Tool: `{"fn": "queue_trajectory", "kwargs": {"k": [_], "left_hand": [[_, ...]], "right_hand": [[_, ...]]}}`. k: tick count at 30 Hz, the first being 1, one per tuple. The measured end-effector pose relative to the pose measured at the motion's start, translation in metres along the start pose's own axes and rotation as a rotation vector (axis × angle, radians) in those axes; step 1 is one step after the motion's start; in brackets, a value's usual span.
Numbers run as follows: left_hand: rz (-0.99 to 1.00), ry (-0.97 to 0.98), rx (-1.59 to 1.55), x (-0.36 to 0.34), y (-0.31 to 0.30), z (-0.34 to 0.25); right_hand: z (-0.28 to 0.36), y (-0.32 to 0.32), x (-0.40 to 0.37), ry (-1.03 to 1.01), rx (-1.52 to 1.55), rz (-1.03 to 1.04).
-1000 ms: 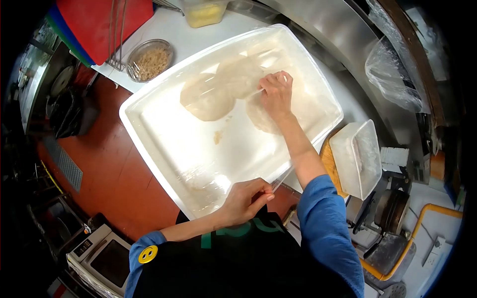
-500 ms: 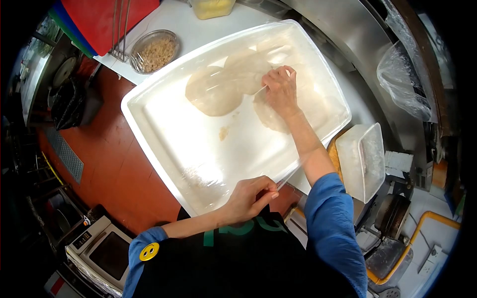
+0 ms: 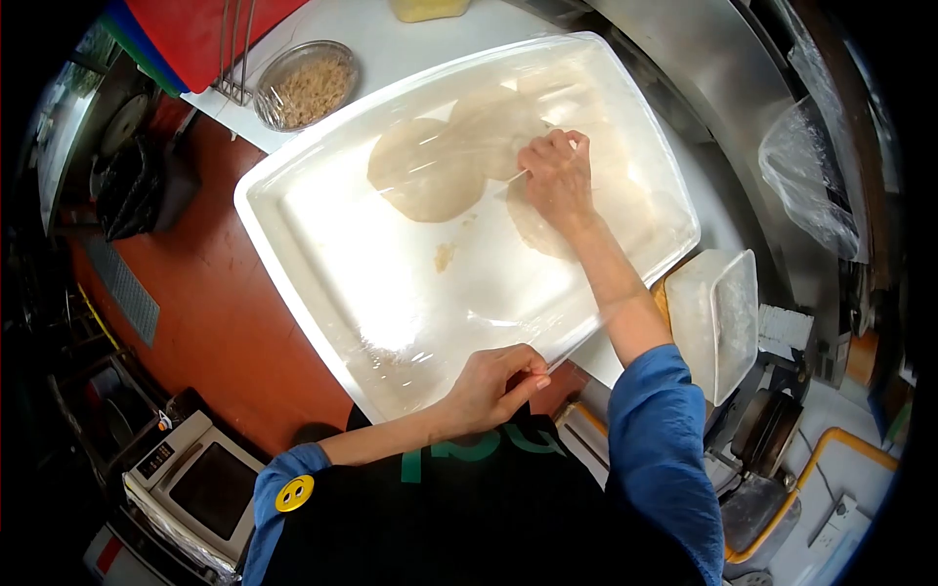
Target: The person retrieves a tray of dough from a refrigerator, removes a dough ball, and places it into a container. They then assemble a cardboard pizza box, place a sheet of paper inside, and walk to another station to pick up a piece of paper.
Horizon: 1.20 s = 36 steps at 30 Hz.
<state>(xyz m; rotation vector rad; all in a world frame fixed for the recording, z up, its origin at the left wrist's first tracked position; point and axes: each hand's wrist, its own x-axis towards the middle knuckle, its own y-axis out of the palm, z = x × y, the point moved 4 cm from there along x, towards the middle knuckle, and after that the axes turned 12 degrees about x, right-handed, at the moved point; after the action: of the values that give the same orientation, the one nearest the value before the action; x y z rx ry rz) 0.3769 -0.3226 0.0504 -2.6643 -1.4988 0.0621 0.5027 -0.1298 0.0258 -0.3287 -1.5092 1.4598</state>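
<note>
A large white tray (image 3: 293, 264) lies in front of me with a clear plastic film (image 3: 489, 283) stretched over it. Under the film lie thin round dough sheets (image 3: 425, 176), overlapping at the tray's far half. My right hand (image 3: 557, 176) rests in the tray on the dough sheets, fingers pinched on the film's edge. My left hand (image 3: 493, 386) pinches the film's near corner at the tray's near rim. A small dough scrap (image 3: 443, 257) sits mid-tray.
A metal bowl of crumbs (image 3: 308, 83) and red and blue cutting boards (image 3: 186, 39) sit at the far left. A lidded plastic box (image 3: 718, 317) stands to the right, beside a steel counter and a plastic bag (image 3: 811, 166). Red floor lies to the left.
The view has shifted slightly, so the tray sits a little higher and to the right. Both hands keep their hold on the film; the right hand stays on the dough sheets.
</note>
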Motion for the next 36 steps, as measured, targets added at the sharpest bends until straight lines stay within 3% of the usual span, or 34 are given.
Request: {"fn": "queue_trajectory", "kwargs": {"k": [5,7,14,17,19,23,25,26,28,32,34,36], "left_hand": [[0.000,-0.004,-0.001,0.003,-0.001,0.003],[0.001,0.008,0.002,0.002,-0.001,0.003],[-0.013,0.008,-0.015,0.003,-0.001,0.007],[-0.009,-0.002,-0.010,0.002,0.000,0.007],[-0.015,-0.004,-0.015,0.002,-0.001,0.008],[-0.053,-0.058,-0.057,0.003,-0.004,0.010],[-0.076,-0.106,-0.087,0.001,-0.006,0.012],[-0.099,-0.109,-0.094,0.003,-0.008,0.012],[-0.127,-0.107,-0.103,0.008,-0.013,0.010],[-0.146,-0.151,-0.144,0.009,-0.015,0.007],[-0.162,-0.157,-0.156,0.010,-0.016,0.007],[-0.207,-0.182,-0.187,0.009,-0.016,0.008]], "right_hand": [[-0.005,0.010,-0.004,0.029,0.039,-0.028],[-0.029,0.035,-0.016,0.175,0.068,-0.114],[-0.040,0.040,-0.020,0.090,0.011,-0.050],[-0.058,0.054,-0.021,0.104,0.153,-0.015],[-0.035,0.034,-0.004,0.033,0.025,0.043],[-0.069,0.068,0.000,0.085,0.045,0.069],[-0.073,0.086,0.008,-0.013,-0.280,0.114],[-0.075,0.088,0.004,-0.015,-0.274,0.114],[-0.041,0.052,0.030,0.157,-0.037,0.417],[-0.041,0.053,0.027,0.130,0.038,0.484],[-0.041,0.069,0.014,0.145,-0.035,0.732],[-0.034,0.060,0.012,0.111,-0.018,0.662]]}}
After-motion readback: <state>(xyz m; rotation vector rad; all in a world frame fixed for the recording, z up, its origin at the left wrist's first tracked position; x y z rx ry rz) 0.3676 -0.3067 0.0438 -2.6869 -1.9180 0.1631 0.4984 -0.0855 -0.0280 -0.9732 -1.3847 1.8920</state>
